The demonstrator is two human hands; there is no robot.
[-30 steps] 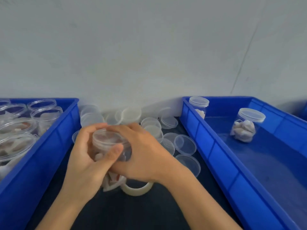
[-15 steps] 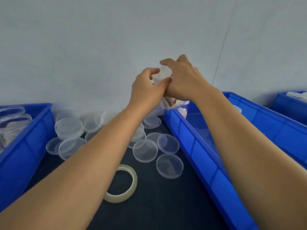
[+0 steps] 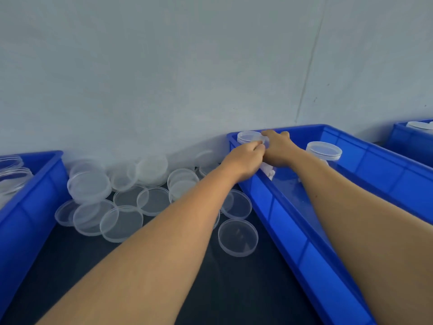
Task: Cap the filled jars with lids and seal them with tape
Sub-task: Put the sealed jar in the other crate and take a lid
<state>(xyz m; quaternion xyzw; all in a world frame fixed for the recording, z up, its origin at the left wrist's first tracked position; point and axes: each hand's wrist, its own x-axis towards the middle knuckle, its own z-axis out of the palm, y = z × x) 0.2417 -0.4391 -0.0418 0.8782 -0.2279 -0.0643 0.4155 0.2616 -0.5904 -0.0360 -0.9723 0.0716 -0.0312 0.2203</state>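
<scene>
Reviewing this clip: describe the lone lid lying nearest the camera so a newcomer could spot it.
Start at the blue bin on the right and follow its near wall to the dark tabletop. The clear round lid lies there beside it. Unlike the heaped, overlapping lids, it lies apart, closest to the camera.

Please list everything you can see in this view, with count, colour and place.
Right bin: one, blue, right of the mat.
Left bin: one, blue, left edge.
Far bin: one, blue, right edge, partly seen.
Capped jars: two seen clear of the hands, clear, in the right bin, far corner and beside it.
Open jars: at least two, clear, in the left bin.
Loose lids: over a dozen, clear, on the mat by the wall.
Mat: one, dark, between the bins.
Left hand: at the right bin's far corner.
Right hand: beside it, over the bin.
</scene>
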